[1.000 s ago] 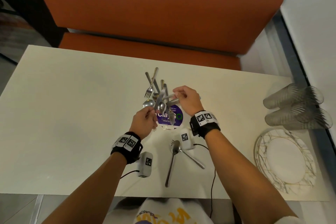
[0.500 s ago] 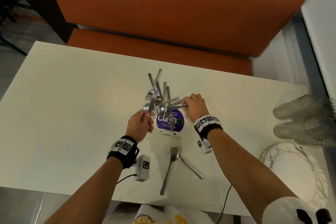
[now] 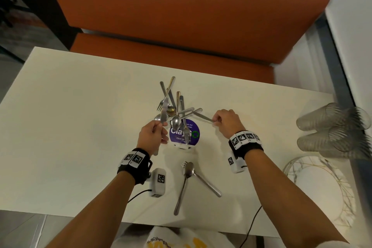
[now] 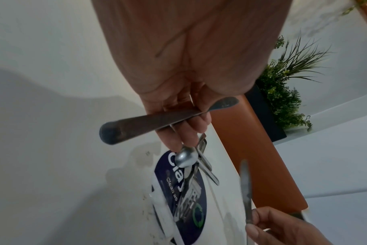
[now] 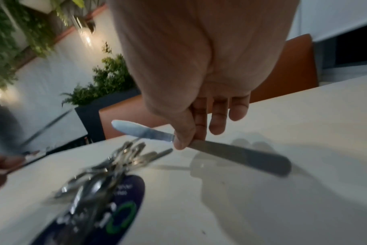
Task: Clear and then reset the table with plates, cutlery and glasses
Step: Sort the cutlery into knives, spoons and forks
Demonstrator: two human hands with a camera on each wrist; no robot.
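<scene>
Left hand (image 3: pixel 154 135), fingers curled, holds a knife (image 3: pixel 164 112) upright beside the cutlery pile (image 3: pixel 177 110) at mid-desk (image 3: pixel 70 127). Right hand (image 3: pixel 226 122) pinches a second knife (image 5: pixel 199 144), blade toward the pile. Spoon (image 3: pixel 184 185) and fork (image 3: pixel 203 180) lie crossed near the front edge; plates (image 3: pixel 322 187) and glasses (image 3: pixel 332 129) along the right edge.

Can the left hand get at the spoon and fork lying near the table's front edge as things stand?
Probably not yet. The path is open: the spoon and fork lie uncovered on the table, just right of the left forearm. But the left hand already grips a knife, so it would have to set that down first.
</scene>
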